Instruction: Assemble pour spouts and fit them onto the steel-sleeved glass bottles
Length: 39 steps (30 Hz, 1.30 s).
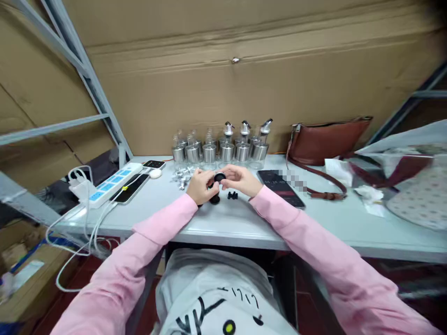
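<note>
Over the pale table [240,225], left fingers [204,177] and right fingers [234,171] pinch a round black piece [220,177] between them.

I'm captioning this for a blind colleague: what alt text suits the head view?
A person's left hand and right hand meet at a small round black part over a pale table. Behind stand metal-and-glass bottles, three topped with spouts; a power strip is at left, a brown bag at right.
</note>
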Motion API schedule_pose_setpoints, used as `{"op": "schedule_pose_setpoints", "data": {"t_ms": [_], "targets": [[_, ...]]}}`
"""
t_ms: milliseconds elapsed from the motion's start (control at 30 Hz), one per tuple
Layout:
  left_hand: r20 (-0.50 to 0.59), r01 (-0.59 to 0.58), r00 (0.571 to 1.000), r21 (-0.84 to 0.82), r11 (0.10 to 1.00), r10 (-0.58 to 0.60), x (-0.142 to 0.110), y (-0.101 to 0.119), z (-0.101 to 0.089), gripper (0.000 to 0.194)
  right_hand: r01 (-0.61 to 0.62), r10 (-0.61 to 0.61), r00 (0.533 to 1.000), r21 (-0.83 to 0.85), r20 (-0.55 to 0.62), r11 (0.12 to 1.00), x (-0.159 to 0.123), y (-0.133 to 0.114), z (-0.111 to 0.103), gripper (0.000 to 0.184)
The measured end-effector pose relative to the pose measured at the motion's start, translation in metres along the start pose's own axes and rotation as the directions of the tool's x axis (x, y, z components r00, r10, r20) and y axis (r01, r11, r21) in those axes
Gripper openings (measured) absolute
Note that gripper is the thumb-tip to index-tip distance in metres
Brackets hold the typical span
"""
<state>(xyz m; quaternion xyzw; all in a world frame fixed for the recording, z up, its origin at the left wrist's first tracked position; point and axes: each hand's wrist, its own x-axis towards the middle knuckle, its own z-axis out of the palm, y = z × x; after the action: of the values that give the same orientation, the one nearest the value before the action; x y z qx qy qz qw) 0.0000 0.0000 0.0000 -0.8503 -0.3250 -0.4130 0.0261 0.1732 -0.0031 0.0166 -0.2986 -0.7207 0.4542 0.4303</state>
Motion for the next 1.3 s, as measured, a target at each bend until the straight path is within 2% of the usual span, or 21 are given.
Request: {"op": "schedule_pose_setpoints", "data": {"t_ms": [133,333,433,567,633,800,867,933,1000,1067,1167,1233,1300], "targets": [[-0.01,0.001,1.0,0.001,1.0,-0.001,0.001,0.0,-0.001,0.019,0.058,-0.061,0.995,-0.041,-0.08,0.997,0.003,-0.004,-0.004,0.03],[0.008,0.075,0.997,-0.165,0.983,-0.075,0.0,0.001,0.001,0.023,0.048,-0.04,0.992,0.064,-0.119,0.997,0.001,-0.004,-0.005,0.031],[0.01,0.102,0.995,-0.21,0.972,-0.102,-0.002,0.001,0.004,0.027,0.05,-0.05,0.985,0.0,-0.165,0.999,0.0,-0.005,-0.004,0.031],[0.019,0.105,0.994,-0.234,0.967,-0.103,-0.002,-0.001,0.006,0.033,0.097,-0.12,0.971,-0.119,-0.207,0.988,-0.001,-0.007,-0.003,0.028],[0.031,0.084,0.996,-0.254,0.963,-0.078,-0.001,-0.002,0.006,0.034,0.094,-0.116,0.972,-0.113,-0.203,0.989,-0.001,-0.007,-0.005,0.03],[0.019,0.051,0.999,-0.302,0.952,-0.048,0.001,-0.003,0.004,0.028,0.011,-0.018,0.992,-0.056,-0.129,0.998,0.001,-0.005,-0.016,0.031],[-0.009,0.048,0.999,-0.298,0.953,-0.053,0.002,-0.002,0.003,0.026,0.039,-0.05,0.99,-0.082,-0.133,0.996,0.003,-0.004,-0.021,0.026],[-0.043,0.045,0.997,-0.281,0.959,-0.06,0.001,-0.001,0.002,0.027,0.053,-0.085,0.978,-0.171,-0.188,0.984,0.006,-0.003,-0.028,0.022],[-0.064,0.031,0.997,-0.266,0.963,-0.05,0.0,0.0,0.002,0.028,-0.013,-0.094,0.955,-0.356,-0.281,0.934,0.008,0.001,-0.035,0.015],[-0.082,-0.005,0.996,-0.26,0.966,-0.017,0.0,0.0,0.002,0.028,-0.148,-0.078,0.937,-0.588,-0.34,0.795,0.009,0.006,-0.043,0.009],[-0.108,-0.085,0.992,-0.248,0.965,0.06,0.0,0.0,0.003,0.027,-0.261,0.008,0.954,-0.815,-0.3,0.517,0.009,0.015,-0.049,0.017],[-0.11,-0.114,0.99,-0.239,0.964,0.09,0.0,-0.001,0.004,0.026,-0.255,0.073,0.966,-0.867,-0.248,0.429,0.009,0.02,-0.048,0.019],[-0.101,-0.125,0.989,-0.234,0.964,0.103,0.001,-0.001,0.004,0.026,-0.233,0.116,0.972,-0.885,-0.203,0.403,0.009,0.023,-0.045,0.018]]}}
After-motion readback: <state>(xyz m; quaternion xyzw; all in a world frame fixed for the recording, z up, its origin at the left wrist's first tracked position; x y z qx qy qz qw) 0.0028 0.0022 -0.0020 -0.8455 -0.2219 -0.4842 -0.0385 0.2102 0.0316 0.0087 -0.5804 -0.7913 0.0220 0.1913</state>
